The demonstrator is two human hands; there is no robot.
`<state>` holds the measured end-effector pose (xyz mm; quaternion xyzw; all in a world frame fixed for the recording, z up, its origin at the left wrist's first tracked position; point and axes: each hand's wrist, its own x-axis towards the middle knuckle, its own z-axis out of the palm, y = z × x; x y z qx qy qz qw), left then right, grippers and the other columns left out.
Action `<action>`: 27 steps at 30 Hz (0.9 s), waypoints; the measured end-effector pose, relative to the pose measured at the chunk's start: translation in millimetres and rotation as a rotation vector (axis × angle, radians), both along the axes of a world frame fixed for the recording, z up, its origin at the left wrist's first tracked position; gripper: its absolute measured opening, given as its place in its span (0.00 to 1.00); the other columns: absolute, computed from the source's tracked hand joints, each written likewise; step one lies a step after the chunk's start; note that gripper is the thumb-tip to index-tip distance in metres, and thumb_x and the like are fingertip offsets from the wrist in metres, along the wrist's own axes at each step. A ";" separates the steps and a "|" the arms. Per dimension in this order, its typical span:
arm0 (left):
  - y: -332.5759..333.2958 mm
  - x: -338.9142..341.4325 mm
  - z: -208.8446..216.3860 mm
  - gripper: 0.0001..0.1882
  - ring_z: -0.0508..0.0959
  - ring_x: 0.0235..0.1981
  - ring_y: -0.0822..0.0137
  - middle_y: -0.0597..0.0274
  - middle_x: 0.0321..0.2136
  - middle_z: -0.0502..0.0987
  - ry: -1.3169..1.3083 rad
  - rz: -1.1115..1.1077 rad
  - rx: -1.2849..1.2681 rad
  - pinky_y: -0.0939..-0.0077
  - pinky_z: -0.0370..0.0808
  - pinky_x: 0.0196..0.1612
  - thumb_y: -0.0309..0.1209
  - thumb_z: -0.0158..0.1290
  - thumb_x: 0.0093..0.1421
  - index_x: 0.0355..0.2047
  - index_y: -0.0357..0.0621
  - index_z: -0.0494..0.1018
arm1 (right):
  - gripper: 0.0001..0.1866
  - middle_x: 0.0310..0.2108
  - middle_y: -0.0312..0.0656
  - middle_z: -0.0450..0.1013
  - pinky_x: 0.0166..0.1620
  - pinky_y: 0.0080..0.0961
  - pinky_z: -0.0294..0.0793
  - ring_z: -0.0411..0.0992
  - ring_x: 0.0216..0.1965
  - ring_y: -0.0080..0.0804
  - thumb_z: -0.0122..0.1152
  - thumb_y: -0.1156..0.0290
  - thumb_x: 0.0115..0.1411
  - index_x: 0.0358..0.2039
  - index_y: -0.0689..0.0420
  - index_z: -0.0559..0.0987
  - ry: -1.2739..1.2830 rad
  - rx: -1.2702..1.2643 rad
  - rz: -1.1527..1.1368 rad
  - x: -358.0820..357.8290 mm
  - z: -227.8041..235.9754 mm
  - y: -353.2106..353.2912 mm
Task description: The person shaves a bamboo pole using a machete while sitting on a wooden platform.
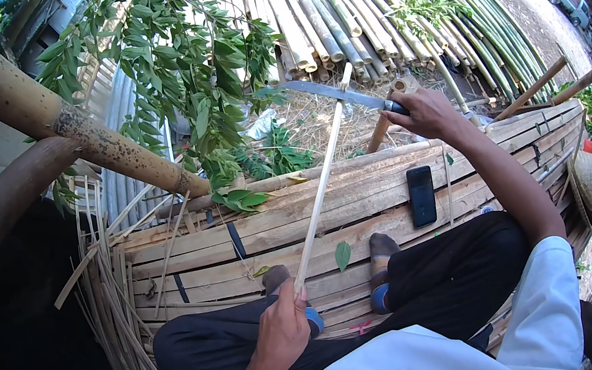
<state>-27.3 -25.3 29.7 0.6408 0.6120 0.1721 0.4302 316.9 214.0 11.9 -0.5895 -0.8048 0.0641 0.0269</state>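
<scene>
My left hand (284,330) is closed round the lower end of a long pale bamboo strip (321,190), just above my lap. The strip slants up and away to the right. In my right hand (428,115) is the dark handle of a long-bladed knife (344,94), held out past the platform's far edge. Its blade points left and crosses the strip near the strip's far end. Whether the edge has entered the bamboo I cannot tell.
I sit on a slatted bamboo platform (330,214) with a phone (422,196) lying on it. Thin split strips (114,316) bundle at left. A thick bamboo pole (88,131) and leafy branches (196,63) stand far left; long bamboo poles (332,13) lie beyond. A straw hat (584,178) sits right.
</scene>
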 end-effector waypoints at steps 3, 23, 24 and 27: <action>-2.1 -1.7 -2.9 0.08 0.74 0.29 0.34 0.36 0.24 0.74 0.021 -0.009 -0.011 0.43 0.69 0.29 0.28 0.43 0.66 0.43 0.39 0.63 | 0.27 0.11 0.41 0.67 0.22 0.39 0.66 0.68 0.14 0.39 0.48 0.40 0.62 0.22 0.53 0.72 -0.049 0.027 0.000 -7.3 0.6 -1.9; 5.7 -4.9 -0.4 0.13 0.78 0.27 0.41 0.43 0.23 0.75 -0.137 0.041 -0.132 0.57 0.72 0.28 0.32 0.42 0.68 0.48 0.38 0.63 | 0.28 0.26 0.52 0.76 0.38 0.46 0.73 0.75 0.32 0.52 0.46 0.41 0.63 0.35 0.56 0.79 -0.054 -0.249 -0.242 11.3 -14.4 -8.0; 3.9 -6.8 -8.1 0.12 0.78 0.25 0.48 0.47 0.23 0.75 -0.211 0.080 -0.137 0.61 0.72 0.28 0.33 0.42 0.68 0.47 0.38 0.62 | 0.29 0.28 0.53 0.76 0.38 0.47 0.72 0.75 0.33 0.53 0.45 0.41 0.63 0.35 0.57 0.79 -0.009 -0.235 -0.272 14.9 -13.5 -8.3; 1.3 -14.2 -13.0 0.12 0.75 0.23 0.62 0.55 0.22 0.72 -0.341 0.156 -0.201 0.68 0.71 0.28 0.35 0.42 0.69 0.42 0.38 0.61 | 0.29 0.28 0.54 0.76 0.38 0.47 0.71 0.75 0.34 0.53 0.45 0.42 0.63 0.35 0.57 0.78 0.081 -0.194 -0.313 7.5 -2.4 -7.9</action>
